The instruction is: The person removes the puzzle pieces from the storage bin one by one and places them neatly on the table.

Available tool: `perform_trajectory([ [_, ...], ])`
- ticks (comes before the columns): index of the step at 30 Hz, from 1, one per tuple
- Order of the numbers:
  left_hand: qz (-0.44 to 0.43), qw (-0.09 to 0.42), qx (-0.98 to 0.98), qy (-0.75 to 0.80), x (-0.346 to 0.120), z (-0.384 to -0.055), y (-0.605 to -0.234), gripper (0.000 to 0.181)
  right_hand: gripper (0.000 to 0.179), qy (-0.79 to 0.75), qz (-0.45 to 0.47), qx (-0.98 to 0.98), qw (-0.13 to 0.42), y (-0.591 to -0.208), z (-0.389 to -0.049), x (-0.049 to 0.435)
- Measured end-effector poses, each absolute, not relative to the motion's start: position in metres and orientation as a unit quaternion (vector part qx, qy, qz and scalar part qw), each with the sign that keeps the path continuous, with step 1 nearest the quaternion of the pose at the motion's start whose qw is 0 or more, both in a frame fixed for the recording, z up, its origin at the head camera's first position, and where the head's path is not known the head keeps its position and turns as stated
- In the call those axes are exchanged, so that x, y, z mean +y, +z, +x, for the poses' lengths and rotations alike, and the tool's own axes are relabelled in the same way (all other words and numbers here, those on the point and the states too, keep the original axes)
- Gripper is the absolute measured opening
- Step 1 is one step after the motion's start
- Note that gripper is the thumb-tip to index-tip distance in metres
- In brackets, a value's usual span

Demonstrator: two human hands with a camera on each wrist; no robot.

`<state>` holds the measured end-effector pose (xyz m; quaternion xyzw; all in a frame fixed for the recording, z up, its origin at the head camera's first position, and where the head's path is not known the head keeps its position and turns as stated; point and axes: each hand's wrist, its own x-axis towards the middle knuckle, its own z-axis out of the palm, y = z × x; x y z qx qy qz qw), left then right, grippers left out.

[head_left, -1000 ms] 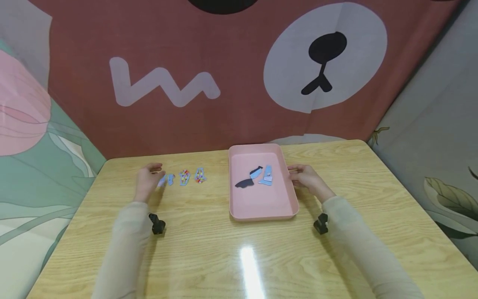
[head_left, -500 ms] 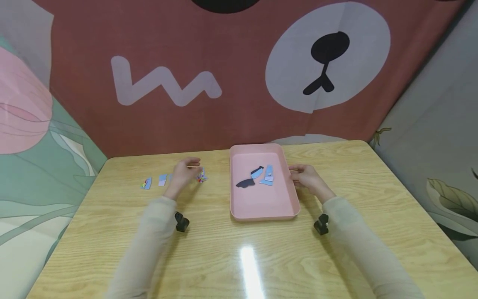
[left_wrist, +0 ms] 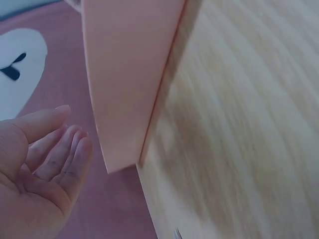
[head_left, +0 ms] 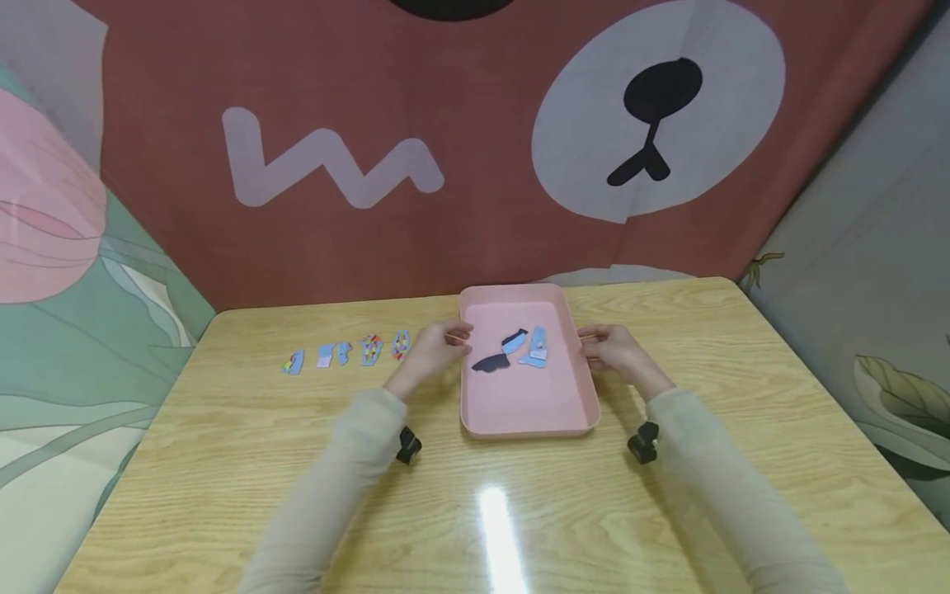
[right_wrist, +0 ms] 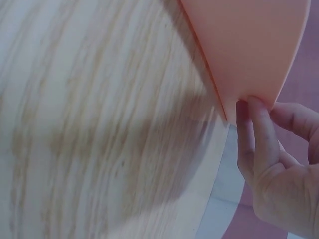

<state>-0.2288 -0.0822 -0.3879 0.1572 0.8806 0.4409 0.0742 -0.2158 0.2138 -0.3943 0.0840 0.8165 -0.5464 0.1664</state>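
My left hand is at the left side of the pink tray, fingertips close by its rim in the head view. In the left wrist view, its loosely bent fingers hold nothing and stand beside the tray's wall. On the other side, my right hand holds the tray's right wall. Its fingertips press the outer face and the thumb lies at the rim in the right wrist view. Inside the tray are several flat blue and black puzzle pieces, among them a black one and a light blue one.
Left of the tray, a loose row of flat puzzle pieces lies on the wooden table, including a blue one at the far left and a colourful dotted one. A brown fabric backdrop rises behind the table's back edge.
My left hand has swept right from the far-left puzzle piece, past the row, to the tray's left side, uncovering the pieces. The right hand and tray have stayed in place.
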Motion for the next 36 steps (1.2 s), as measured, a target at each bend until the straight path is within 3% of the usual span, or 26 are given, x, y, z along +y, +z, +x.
perform_trajectory([
  [15,0.186,0.153,0.890,0.388,-0.038,-0.228,-0.394,0.034,0.050,-0.548,0.067,0.813,0.186,-0.395,-0.215,0.223],
  [36,0.204,0.158,0.926,0.276,-0.025,-0.234,-0.401,0.032,0.052,-0.544,0.067,0.816,0.183,-0.395,-0.215,0.226],
])
